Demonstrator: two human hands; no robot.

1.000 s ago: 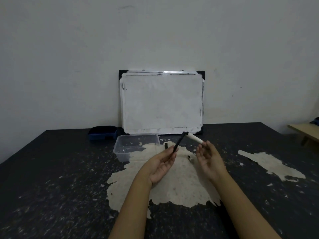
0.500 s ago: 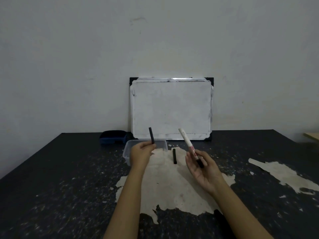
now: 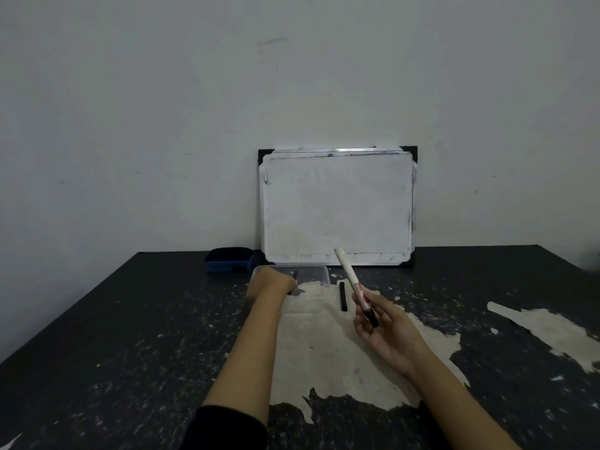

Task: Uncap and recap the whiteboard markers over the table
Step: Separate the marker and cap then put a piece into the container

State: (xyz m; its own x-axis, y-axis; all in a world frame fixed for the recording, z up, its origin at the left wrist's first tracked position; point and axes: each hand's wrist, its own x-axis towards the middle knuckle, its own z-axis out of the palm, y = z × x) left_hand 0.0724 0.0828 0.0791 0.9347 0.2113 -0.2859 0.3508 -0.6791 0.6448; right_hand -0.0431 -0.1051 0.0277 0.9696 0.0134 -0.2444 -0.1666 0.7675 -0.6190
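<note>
My right hand [image 3: 389, 336] is shut on a white whiteboard marker [image 3: 350, 279] by its black lower end; the marker's white end tilts up and to the left above the table [image 3: 130, 319]. My left hand [image 3: 269, 285] is closed at the near left corner of a clear plastic container [image 3: 311, 267]. Only a dark tip of the thin black marker [image 3: 293, 273] it holds shows past the fingers. A second thin black marker [image 3: 342, 296] lies on the table between my hands, just right of the container.
A small whiteboard [image 3: 337, 206] leans on the wall at the table's back edge. A blue eraser [image 3: 229, 259] sits left of it. Pale worn patches [image 3: 324, 358] cover the dark tabletop in the middle and at the right.
My left hand has dropped from mid-air down to the container with the thin black marker. My right hand still holds the white marker at much the same tilt.
</note>
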